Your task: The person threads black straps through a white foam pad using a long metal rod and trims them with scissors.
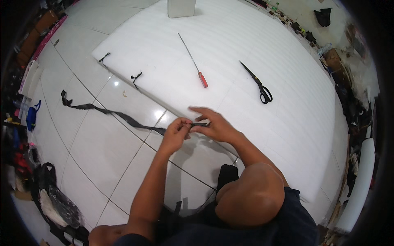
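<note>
Head view: the left hand (175,132) pinches a black strip (132,121) between thumb and fingertips, just beside the near edge of a white foam slab (164,53). The right hand (221,128) meets it from the other side, its thumb and fingers closed on a short dark length of the strip, while one finger stands out, spread away from the rest. The exact contact inside that grip is hidden by the fingers, and the strip's end there cannot be made out. From the left hand the strip trails, twisted, over the tiled floor (94,151), outside the slab's near edge, to a curled end beyond the slab's left corner.

On the slab lie a screwdriver (202,78), its red handle toward the near edge, and, to its right, black scissors (257,80), apart from it. Two black ties (136,78) sit at the near edge by the left corner; how they are fastened is too small to tell. A pale box (180,8) at the far side is cut off by the frame. A bare knee (250,197) hides part of the near edge.
</note>
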### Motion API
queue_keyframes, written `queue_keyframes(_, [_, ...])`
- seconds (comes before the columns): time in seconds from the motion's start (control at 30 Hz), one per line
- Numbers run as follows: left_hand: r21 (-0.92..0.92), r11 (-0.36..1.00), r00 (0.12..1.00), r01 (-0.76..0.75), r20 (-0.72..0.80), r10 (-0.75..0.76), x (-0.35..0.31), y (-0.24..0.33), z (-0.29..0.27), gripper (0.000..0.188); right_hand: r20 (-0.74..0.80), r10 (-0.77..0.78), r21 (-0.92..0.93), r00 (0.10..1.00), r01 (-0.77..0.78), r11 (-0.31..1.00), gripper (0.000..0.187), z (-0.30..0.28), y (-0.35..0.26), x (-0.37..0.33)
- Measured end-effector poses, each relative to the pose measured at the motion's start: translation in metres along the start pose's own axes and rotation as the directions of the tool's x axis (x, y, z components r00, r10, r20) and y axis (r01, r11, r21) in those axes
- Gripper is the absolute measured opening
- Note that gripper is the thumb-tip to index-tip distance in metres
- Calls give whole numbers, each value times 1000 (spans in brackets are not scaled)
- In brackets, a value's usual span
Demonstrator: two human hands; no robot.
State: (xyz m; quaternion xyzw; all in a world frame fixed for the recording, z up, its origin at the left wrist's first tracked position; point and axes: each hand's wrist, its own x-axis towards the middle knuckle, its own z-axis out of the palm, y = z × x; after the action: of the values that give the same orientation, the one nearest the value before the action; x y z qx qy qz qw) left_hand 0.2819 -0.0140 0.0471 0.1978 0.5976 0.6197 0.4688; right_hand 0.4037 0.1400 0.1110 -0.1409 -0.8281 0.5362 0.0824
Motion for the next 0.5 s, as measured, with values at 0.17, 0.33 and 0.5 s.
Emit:
queue_keyframes(0.17, [-38, 998, 998, 59, -21, -60, 0, 4, 8, 19, -18, 64, 25, 998, -63, 998, 21, 4, 29, 11])
queue_keyframes(0.33, [55, 998, 988, 23, -156, -14, 14, -1, 14, 25, 104, 184, 21, 977, -187, 982, 25, -27, 35, 29])
queue_keyframes(0.5, [302, 952, 914, 46, -397, 82, 44, 0, 27, 31, -16, -136, -328, 991, 123, 937, 19, -30, 60, 76])
